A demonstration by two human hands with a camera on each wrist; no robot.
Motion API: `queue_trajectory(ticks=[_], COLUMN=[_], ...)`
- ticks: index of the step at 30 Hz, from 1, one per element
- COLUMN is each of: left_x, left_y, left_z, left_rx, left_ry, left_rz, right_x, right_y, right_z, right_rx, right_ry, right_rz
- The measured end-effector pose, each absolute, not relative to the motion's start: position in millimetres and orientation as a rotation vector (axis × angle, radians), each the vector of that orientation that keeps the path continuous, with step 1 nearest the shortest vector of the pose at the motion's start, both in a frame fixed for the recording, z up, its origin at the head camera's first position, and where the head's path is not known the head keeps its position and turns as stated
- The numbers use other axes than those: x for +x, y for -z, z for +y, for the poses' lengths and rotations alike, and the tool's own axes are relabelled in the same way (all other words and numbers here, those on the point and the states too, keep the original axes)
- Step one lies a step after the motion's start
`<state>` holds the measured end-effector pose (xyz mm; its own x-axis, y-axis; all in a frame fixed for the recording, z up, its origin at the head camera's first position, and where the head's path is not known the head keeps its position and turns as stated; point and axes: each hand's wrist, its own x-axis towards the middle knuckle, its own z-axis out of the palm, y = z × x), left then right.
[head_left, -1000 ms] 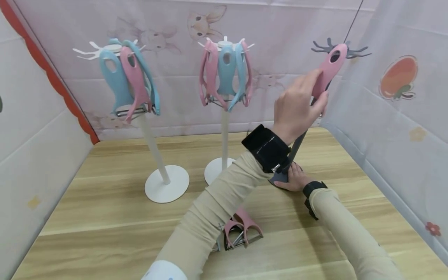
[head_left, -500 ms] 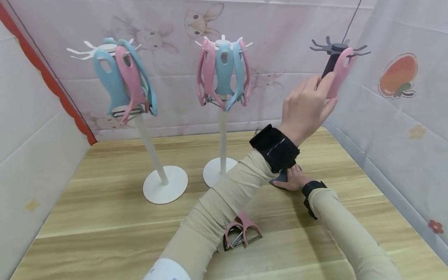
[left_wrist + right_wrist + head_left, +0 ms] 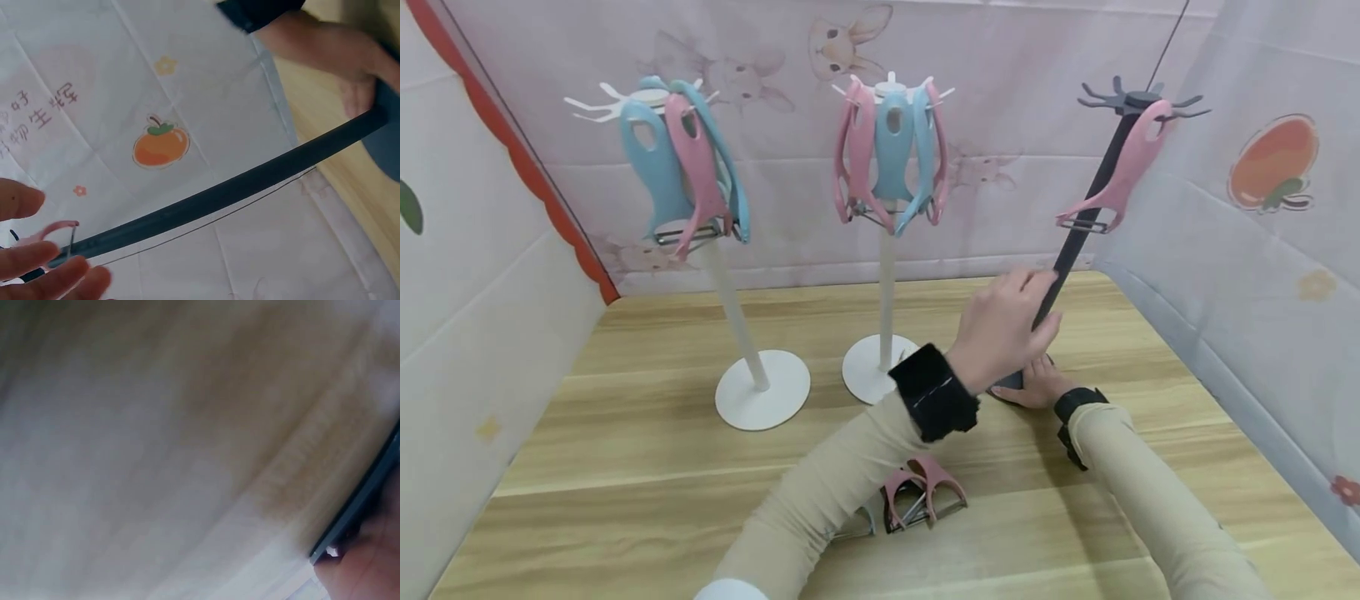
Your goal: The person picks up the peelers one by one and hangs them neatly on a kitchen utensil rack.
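A pink Y-shaped peeler (image 3: 1131, 171) hangs by its handle hole from a hook on the dark stand (image 3: 1074, 239), its blade end low. My left hand (image 3: 1006, 329) is below and left of it, in front of the pole, holding nothing. In the left wrist view my left fingers (image 3: 37, 253) are spread and loosely bent, apart from the pole (image 3: 219, 190). My right hand (image 3: 1041, 385) rests on the stand's dark base, beside the foot of the pole. The right wrist view is blurred; it shows the base's edge (image 3: 356, 509) against the hand.
Two white stands, left (image 3: 760, 404) and middle (image 3: 868, 371), carry several blue and pink peelers. On the table (image 3: 625, 467) lie a pink peeler (image 3: 940, 482), a black one (image 3: 891, 521) and others, partly behind my left forearm. Printed cloth walls (image 3: 1262, 275) enclose the table.
My left hand has let go of the pink peeler and moved down and left from it. The peeler now hangs from the dark stand's hook. My right hand stays on the base.
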<state>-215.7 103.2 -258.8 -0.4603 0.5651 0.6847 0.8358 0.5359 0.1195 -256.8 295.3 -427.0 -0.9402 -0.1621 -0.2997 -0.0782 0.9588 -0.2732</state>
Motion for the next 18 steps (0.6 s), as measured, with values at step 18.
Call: queue_trajectory(ticks=[18], left_x=[-191], left_y=[352], left_z=[7], left_rx=[-1.163], left_ry=[0.118], left_rz=[-2.763], right_x=[-270], right_y=[447], right_z=[304], right_rx=[-0.075], right_ry=[0.296], right_rz=[2.775])
